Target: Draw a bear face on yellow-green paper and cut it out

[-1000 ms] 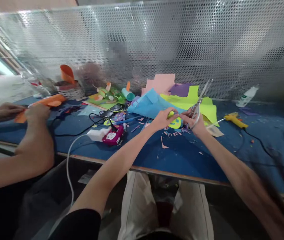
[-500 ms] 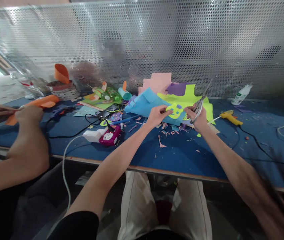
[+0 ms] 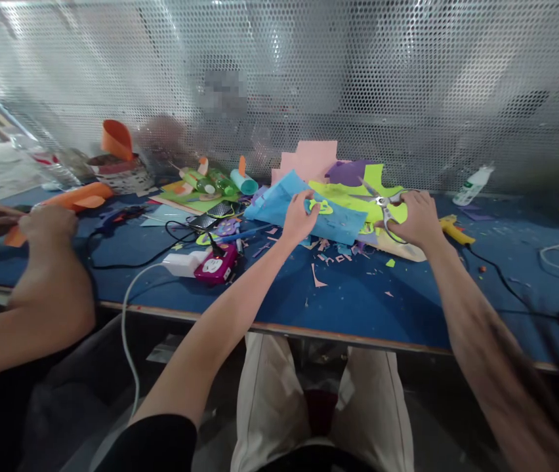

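Observation:
Between the fingers of my left hand (image 3: 300, 216) is a yellow-green paper cutout (image 3: 321, 207) with holes in it. It is held above a sheet of blue paper (image 3: 279, 204). My right hand (image 3: 414, 219) grips the handles of metal scissors (image 3: 382, 200). Their blades are spread and point left, over the yellow-green sheet (image 3: 341, 191). A small yellow-green piece (image 3: 367, 227) lies below the blades, close to my right fingertips. Pink paper (image 3: 317, 158) and purple paper (image 3: 351, 172) lie behind. Paper scraps (image 3: 329, 259) are scattered in front of the blue sheet.
A yellow glue gun (image 3: 456, 231) and white glue bottle (image 3: 474, 186) are on the right. Left are a magenta adapter (image 3: 216, 265) with a white plug, cables, and green bottles (image 3: 220, 182). At far left, another person's hands (image 3: 46, 223) hold orange paper. A perforated metal screen (image 3: 279, 85) stands behind.
My hands have moved apart, the left one leftward with the cutout and the right one rightward. The scissors have swung from pointing up to pointing left, and their blades have spread.

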Tool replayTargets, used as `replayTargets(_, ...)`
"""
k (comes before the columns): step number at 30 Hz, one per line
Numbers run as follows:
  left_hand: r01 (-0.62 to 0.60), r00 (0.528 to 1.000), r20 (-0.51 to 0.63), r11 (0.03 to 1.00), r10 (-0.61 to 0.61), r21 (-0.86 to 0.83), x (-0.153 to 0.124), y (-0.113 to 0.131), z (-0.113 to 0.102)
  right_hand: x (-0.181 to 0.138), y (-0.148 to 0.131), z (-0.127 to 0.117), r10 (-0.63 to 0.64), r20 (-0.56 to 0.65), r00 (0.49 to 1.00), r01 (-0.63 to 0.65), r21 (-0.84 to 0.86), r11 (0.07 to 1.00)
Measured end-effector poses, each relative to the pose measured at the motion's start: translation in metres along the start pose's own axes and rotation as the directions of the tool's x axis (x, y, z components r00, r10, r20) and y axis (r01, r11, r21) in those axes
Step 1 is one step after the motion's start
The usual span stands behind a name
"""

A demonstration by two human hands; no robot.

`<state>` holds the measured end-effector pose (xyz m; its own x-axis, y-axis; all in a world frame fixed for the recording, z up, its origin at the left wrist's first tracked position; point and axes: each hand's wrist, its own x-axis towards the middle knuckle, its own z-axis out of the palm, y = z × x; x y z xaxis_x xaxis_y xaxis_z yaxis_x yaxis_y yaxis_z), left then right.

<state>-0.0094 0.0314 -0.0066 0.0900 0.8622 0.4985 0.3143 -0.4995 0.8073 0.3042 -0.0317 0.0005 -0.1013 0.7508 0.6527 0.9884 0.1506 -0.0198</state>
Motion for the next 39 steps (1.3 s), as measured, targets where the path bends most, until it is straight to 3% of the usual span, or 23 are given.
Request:
replayTargets(2,-0.055,0.998,0.041,0.998,0.056,-0.033,-0.003,0.006,-0.001,0.001,-0.008,0.0,-0.062,0.01,0.998,0.062,-0.01,0.998)
replayTargets(7,-0.033,0.961,0.264,0.983,0.081,-0.18,-0.011,0.018,0.003,0.002,-0.028,0.001,-0.217,0.05,0.975,0.218,-0.013,0.976)
replayTargets(12,0.047,0.912,0.408,0.978,0.042,-0.205,-0.017,0.02,0.006,0.003,-0.043,-0.002,-0.243,0.133,0.961,0.24,0.034,0.97)
replayTargets(14,0.113,0.929,0.369,0.967,-0.021,-0.229,-0.016,0.019,0.007,0.004,-0.044,-0.004,-0.213,0.15,0.965,0.208,0.047,0.977)
replayTargets(17,0.173,0.97,0.213,0.947,-0.117,-0.27,-0.008,0.013,0.005,0.003,-0.038,-0.007,-0.13,0.128,0.983,0.126,0.041,0.991)
replayTargets(21,0.219,0.974,0.114,0.935,-0.195,-0.279,0.007,0.002,-0.006,0.001,-0.022,-0.011,0.024,0.061,0.998,-0.024,0.0,1.0)
replayTargets(23,0.19,0.982,0.039,0.951,-0.186,-0.243,0.012,-0.003,-0.012,0.0,-0.014,-0.011,0.075,0.025,0.997,-0.075,-0.012,0.997)
replayTargets(27,0.015,0.988,-0.148,0.984,-0.042,-0.177,0.017,-0.014,-0.019,-0.001,-0.001,-0.007,0.195,-0.006,0.981,-0.195,-0.012,0.981)
replayTargets(31,-0.037,0.997,-0.063,0.998,0.034,-0.049,0.016,-0.014,-0.02,0.0,0.012,0.001,0.348,0.009,0.937,-0.348,-0.03,0.937)
replayTargets(35,-0.202,0.977,-0.003,0.938,0.211,0.281,0.005,-0.011,-0.012,0.0,0.017,0.003,0.376,0.114,0.92,-0.374,-0.041,0.927)
replayTargets(39,-0.11,0.993,0.007,0.882,0.12,0.458,-0.005,-0.014,0.0,-0.002,0.006,0.002,0.326,0.14,0.935,-0.32,-0.068,0.945)
